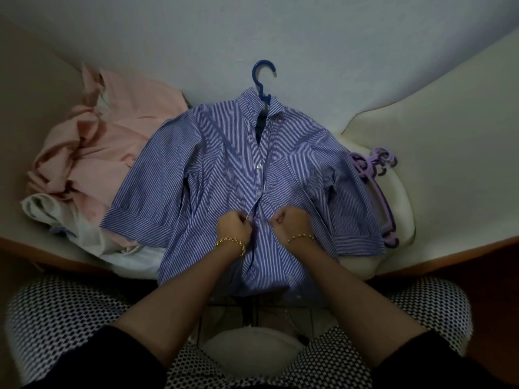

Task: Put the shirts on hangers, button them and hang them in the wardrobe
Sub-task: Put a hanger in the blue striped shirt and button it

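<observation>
Striped shirt [224, 164] lies flat on the cushion [421, 164], blue hanger [262, 80] hook poking out at 12 o'clock. Left hand [234, 227] and right hand [290, 223] each pinch a placket edge just below the two closed buttons [259, 193] — third looks next (button itself hidden by fingers). Line the edges up level, keep the cloth taut, feed the button in edge-first. Purple hangers [376, 175] at 3 o'clock, pink shirts [112, 141] at 9 — leave them alone for now
</observation>
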